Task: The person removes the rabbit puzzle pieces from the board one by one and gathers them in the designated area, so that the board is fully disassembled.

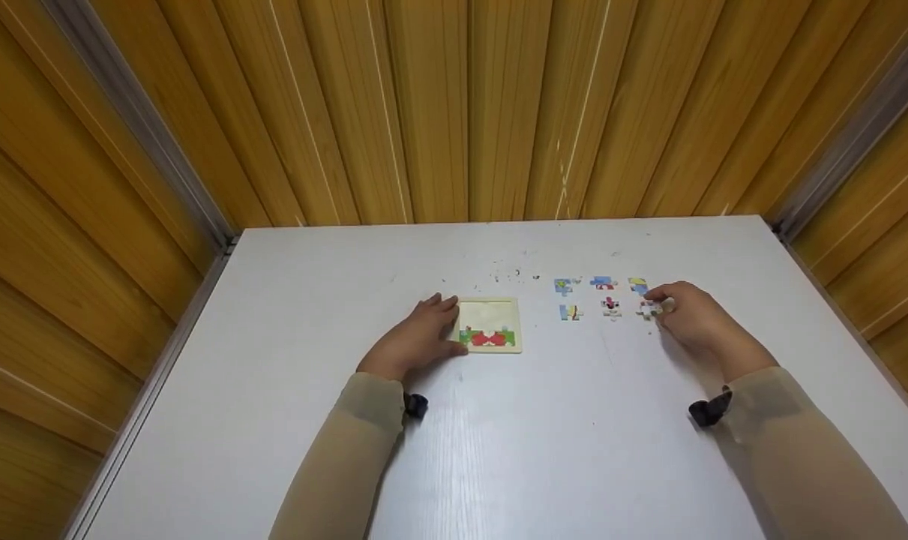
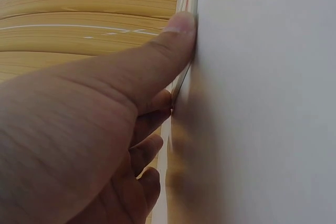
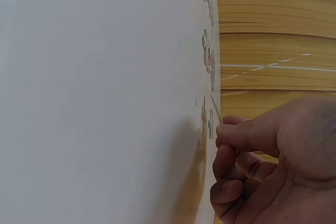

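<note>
My left hand (image 1: 420,337) holds the left side of a small puzzle tray (image 1: 519,326), thumb at the near corner and fingers at the far one. Joined red and green pieces (image 1: 488,339) fill the tray's near strip; its pale base shows above them. In the left wrist view the thumb (image 2: 168,40) lies along the tray's edge. Over to the right, my right hand (image 1: 693,315) pinches a jigsaw piece (image 1: 649,309) between thumb and fingers. The right wrist view shows this piece (image 3: 216,110) edge-on and tilted, raised at the fingertips.
Several loose jigsaw pieces (image 1: 570,312) lie in two rows between the tray and my right hand. Small dark specks (image 1: 517,273) dot the white table (image 1: 528,450) beyond the tray. Wood-patterned panels (image 1: 498,112) stand at the back and sides. Each wrist wears a black camera (image 1: 416,406).
</note>
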`<state>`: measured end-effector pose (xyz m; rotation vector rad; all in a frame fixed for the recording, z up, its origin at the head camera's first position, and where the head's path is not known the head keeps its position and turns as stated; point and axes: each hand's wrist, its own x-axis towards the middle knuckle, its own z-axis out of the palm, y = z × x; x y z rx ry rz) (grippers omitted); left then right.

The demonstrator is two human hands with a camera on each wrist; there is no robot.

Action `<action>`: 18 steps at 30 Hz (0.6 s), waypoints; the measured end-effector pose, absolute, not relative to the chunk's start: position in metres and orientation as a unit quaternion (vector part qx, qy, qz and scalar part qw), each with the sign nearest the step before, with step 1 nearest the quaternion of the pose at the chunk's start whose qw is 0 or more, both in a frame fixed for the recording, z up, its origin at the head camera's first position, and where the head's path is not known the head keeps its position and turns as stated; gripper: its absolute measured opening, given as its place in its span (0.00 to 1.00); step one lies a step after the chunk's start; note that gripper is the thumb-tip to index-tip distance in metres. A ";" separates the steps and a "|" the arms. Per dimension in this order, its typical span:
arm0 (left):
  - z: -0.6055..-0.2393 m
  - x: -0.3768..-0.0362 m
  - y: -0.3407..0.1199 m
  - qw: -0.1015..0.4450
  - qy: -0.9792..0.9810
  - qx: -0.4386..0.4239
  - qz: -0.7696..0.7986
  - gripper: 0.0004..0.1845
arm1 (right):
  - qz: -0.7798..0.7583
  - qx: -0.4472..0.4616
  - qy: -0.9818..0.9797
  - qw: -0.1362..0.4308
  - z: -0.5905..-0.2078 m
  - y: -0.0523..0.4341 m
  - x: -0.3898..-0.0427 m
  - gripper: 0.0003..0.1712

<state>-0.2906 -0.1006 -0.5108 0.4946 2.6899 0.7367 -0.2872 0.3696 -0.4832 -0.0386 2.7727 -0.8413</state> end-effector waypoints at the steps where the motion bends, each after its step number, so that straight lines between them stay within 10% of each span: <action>1: -0.511 -0.290 -0.101 0.154 0.938 0.172 0.258 0.48 | -0.286 -0.016 0.951 0.121 -0.484 0.370 -0.287 0.27; 18: -0.509 -0.289 -0.100 0.155 0.940 0.169 0.253 0.48 | -0.285 -0.020 0.951 0.120 -0.483 0.363 -0.290 0.27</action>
